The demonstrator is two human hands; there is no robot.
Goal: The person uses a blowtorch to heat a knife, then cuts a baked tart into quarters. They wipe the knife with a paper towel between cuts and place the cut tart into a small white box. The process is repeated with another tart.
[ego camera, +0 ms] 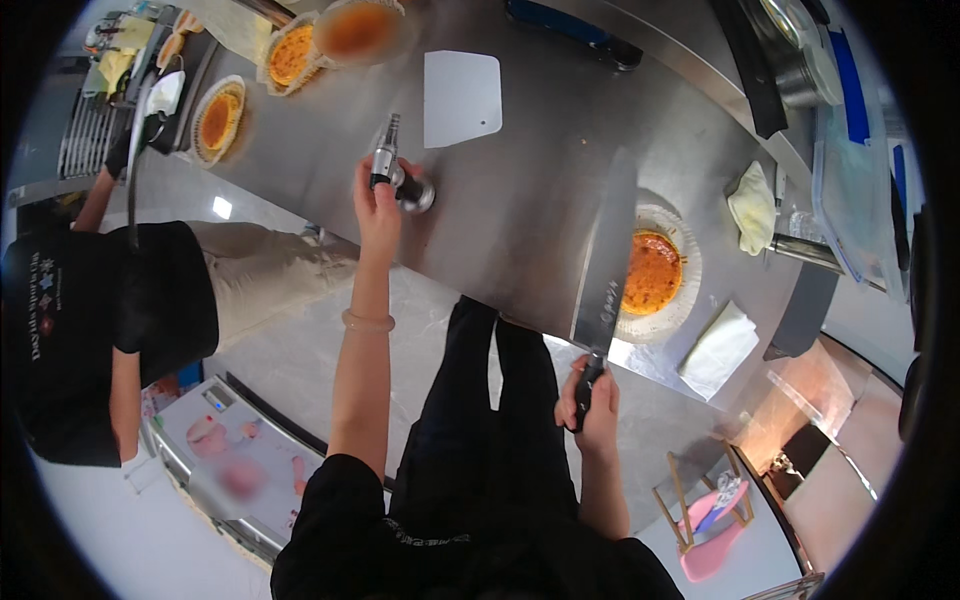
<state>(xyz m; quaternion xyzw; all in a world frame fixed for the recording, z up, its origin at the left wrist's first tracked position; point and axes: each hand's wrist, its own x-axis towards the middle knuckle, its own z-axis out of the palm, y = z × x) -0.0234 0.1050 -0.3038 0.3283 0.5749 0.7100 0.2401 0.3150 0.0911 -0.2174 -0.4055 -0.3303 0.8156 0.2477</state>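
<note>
In my left hand point(379, 206) is a small kitchen blowtorch point(386, 156), held over the steel worktop point(315, 161) with its nozzle pointing away from me. My right hand point(592, 405) grips the black handle of a long, broad-bladed knife point(611, 255). The blade points away from me and bears writing. Just right of it, partly covered by the blade, a round browned cake point(651, 274) sits on white pleated paper point(686, 304). A white plastic dough scraper point(463, 97) lies flat beyond the torch.
More browned cakes in paper point(217, 121) stand at the far left. Folded cloths point(718, 351) lie on the right, near a clear plastic container point(855, 187). A blue-handled tool point(574, 30) lies at the back. Another person point(112, 300) stands at my left.
</note>
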